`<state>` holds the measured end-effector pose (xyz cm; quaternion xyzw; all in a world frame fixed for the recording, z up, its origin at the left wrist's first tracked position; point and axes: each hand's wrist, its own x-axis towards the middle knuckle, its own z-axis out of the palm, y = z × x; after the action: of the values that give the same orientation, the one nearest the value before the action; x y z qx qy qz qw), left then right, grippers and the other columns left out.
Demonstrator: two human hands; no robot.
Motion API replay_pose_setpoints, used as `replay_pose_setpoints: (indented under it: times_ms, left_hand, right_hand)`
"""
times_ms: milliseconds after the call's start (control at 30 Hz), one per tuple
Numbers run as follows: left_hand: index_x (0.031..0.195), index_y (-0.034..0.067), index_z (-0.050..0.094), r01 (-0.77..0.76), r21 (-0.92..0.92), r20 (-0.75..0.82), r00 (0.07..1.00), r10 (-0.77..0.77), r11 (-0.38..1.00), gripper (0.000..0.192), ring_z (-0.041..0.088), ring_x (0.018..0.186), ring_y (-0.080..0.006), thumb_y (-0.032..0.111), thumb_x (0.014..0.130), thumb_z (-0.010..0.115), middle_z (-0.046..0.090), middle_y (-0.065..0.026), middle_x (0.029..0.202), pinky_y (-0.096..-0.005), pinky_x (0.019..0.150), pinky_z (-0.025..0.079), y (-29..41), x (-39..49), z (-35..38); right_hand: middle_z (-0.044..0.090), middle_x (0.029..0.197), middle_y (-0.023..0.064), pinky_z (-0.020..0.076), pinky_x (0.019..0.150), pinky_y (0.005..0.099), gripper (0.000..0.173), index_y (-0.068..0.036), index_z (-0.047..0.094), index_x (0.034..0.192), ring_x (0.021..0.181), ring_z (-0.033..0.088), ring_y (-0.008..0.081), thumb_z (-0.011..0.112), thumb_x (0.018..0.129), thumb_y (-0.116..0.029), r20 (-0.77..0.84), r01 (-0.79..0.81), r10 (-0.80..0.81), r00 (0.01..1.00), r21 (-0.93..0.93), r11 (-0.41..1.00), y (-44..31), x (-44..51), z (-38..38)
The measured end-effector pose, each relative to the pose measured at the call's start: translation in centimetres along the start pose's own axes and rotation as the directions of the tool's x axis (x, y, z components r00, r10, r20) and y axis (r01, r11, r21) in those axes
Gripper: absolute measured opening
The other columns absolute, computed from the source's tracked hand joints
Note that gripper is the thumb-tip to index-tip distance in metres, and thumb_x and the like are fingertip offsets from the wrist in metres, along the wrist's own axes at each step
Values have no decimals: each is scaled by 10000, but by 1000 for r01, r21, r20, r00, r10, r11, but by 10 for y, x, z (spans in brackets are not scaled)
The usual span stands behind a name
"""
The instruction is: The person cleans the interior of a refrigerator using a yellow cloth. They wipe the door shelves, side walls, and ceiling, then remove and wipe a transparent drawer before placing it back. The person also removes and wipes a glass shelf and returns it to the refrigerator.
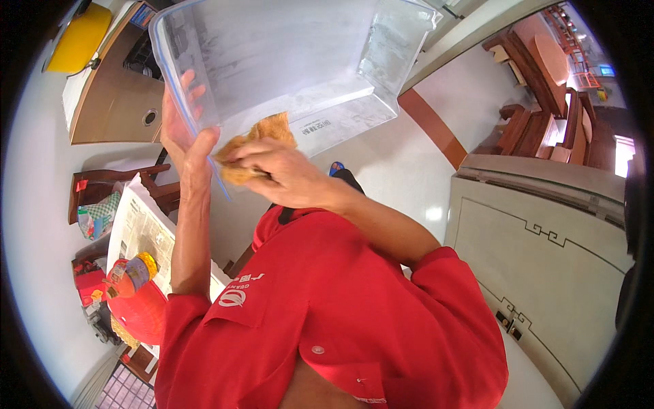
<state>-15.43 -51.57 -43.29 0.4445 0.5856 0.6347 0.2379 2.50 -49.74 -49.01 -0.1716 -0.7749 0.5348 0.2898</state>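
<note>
A large clear plastic bin or drawer (286,46) with pale smears on its walls is held up in front of my chest, tilted with its inside in view. My left hand (189,122) grips its left edge, the thumb on the near side and the fingers seen through the plastic. In my right hand (281,166) is a bunched orange-brown cloth (273,130). The cloth lies against the bin's lower left corner, close to my left thumb. Dark printed writing shows on the bin's near wall.
Left stands a wooden desk (112,110) with a yellow object (82,38) on top. Nearer are a newspaper-covered table (145,220), a bottle with a yellow cap (133,273) and a red domed cover (140,314). A pale door (526,245) stands at right, with wooden furniture (521,128) beyond.
</note>
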Motion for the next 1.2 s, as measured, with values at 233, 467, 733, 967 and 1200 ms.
replay_pose_setpoints:
  times_ms: [233,467,733,967,1200]
  left_hand:
    - [1540,20,482,32,20,-18,999,-32,999,999,549,1325,-304,278,598,692,547,-134,1513,-488,1139,372,3,-4,-28]
    - [1544,43,490,95,107,-43,995,-91,990,983,547,1343,-295,323,623,689,554,-119,1515,-463,1148,375,4,-6,-25]
    - [1595,32,415,86,99,56,994,-92,991,1083,529,1343,-319,255,578,712,498,-171,1547,-482,1170,340,16,-14,-16]
    - [1616,1,347,76,20,15,997,-76,997,1107,495,1364,-287,176,589,724,521,-153,1482,-432,1176,345,27,-13,-4]
    - [1647,42,285,21,25,62,998,-22,999,1142,510,1344,-282,157,602,731,544,-155,1426,-433,1172,355,33,-12,1]
  right_hand:
    - [714,1251,77,573,926,408,244,-70,740,1050,1154,668,305,641,833,-19,-221,-401,365,904,-734,549,103,-51,-147]
    - [717,1231,114,565,945,408,378,-67,748,1131,1163,663,347,625,797,58,-268,-265,185,946,-304,915,96,-32,-112]
    - [654,1364,55,400,1138,451,428,-37,710,1224,1310,567,267,674,800,1,-223,-164,-270,937,-960,225,107,33,-207]
    - [694,1248,87,351,1136,452,293,-18,771,1074,1225,608,285,703,799,-89,-14,-14,59,998,-1000,2,176,-9,-129]
    - [771,1003,102,564,896,416,223,-25,767,1066,922,742,296,630,896,-70,-208,-470,443,872,-610,638,174,4,-106]
